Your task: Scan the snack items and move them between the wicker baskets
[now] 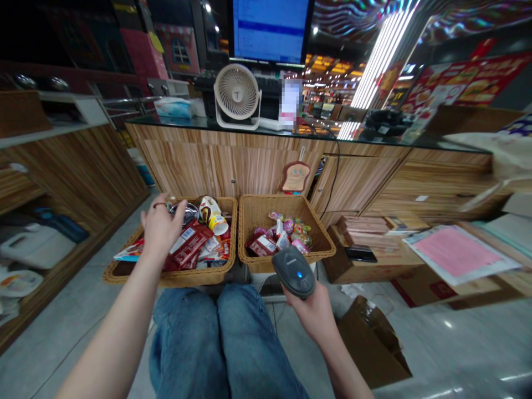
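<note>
My left hand [160, 227] reaches into the left wicker basket [124, 270], its fingers closed round a shiny metal tin [185, 210]. Red snack packets [189, 244] and a cup-shaped tub [213, 215] lie in that basket. My right hand [313, 310] grips a grey barcode scanner [294, 271] with a blue light, held above my right knee. Just beyond the scanner stands the right wicker basket [249, 213] with small wrapped sweets [286, 230] in it. My legs in blue jeans [208, 338] are at the bottom middle.
A wooden counter [233, 160] runs behind the baskets, carrying a white fan [236, 95] and a monitor [270, 27]. Cardboard boxes [369, 343] and stacked papers [453, 252] lie on the floor at right. Wooden shelves [54, 183] stand at left.
</note>
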A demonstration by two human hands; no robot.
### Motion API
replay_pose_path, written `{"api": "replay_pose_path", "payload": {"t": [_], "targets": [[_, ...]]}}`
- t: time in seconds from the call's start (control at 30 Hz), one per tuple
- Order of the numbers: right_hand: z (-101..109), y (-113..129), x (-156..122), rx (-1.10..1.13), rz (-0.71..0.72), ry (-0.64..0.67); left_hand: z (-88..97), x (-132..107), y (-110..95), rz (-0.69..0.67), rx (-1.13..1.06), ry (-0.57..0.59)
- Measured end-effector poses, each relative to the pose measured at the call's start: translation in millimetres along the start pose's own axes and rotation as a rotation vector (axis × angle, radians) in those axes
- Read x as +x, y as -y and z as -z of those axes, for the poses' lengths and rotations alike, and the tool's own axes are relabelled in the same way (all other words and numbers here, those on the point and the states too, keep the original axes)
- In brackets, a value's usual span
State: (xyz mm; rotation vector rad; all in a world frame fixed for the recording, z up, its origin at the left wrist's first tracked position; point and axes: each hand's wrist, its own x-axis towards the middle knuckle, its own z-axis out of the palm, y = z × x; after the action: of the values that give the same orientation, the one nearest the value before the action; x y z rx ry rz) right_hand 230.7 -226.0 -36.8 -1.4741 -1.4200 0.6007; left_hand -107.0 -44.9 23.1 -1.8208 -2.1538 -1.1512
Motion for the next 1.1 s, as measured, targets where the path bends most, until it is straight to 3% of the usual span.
{"api": "replay_pose_path", "payload": {"t": [0.1, 0.2, 0.33, 0.4, 0.47, 0.53, 0.7, 0.87, 1.1], "targets": [[10.0, -8.1, 0.4, 0.008, -0.024, -0.021, -22.4, -9.6, -24.6, -0.207, -0.050, 0.018], [21.0, -17.3, 1.3, -0.013, -0.052, -0.066, -49.6, -16.0, -55.6, -0.437, -0.067, 0.147], [32.5, -28.5, 2.2, -0.040, -0.079, -0.109, -90.8, -20.6, -96.1, -0.804, 0.004, 0.493], [36.3, -32.5, 2.4, -0.041, -0.078, -0.115, -113.6, -22.4, -111.2, -0.919, 0.084, 0.701], [39.2, -35.4, 2.5, -0.035, -0.071, -0.119, -137.2, -23.9, -121.5, -0.956, 0.196, 0.886], [41.3, -37.7, 2.7, -0.029, -0.070, -0.134, -160.2, -25.3, -127.7, -0.948, 0.301, 0.998], [44.3, -40.4, 3.7, -0.037, -0.093, -0.133, -201.7, -32.7, -131.1, -0.963, 0.362, 1.047], [46.0, -41.4, 4.0, -0.046, -0.100, -0.147, -207.6, -45.9, -129.4, -1.042, 0.412, 1.060], [45.8, -41.8, 1.9, -0.043, -0.103, -0.136, -180.0, -45.0, -145.4, -1.104, 0.462, 0.975]]}}
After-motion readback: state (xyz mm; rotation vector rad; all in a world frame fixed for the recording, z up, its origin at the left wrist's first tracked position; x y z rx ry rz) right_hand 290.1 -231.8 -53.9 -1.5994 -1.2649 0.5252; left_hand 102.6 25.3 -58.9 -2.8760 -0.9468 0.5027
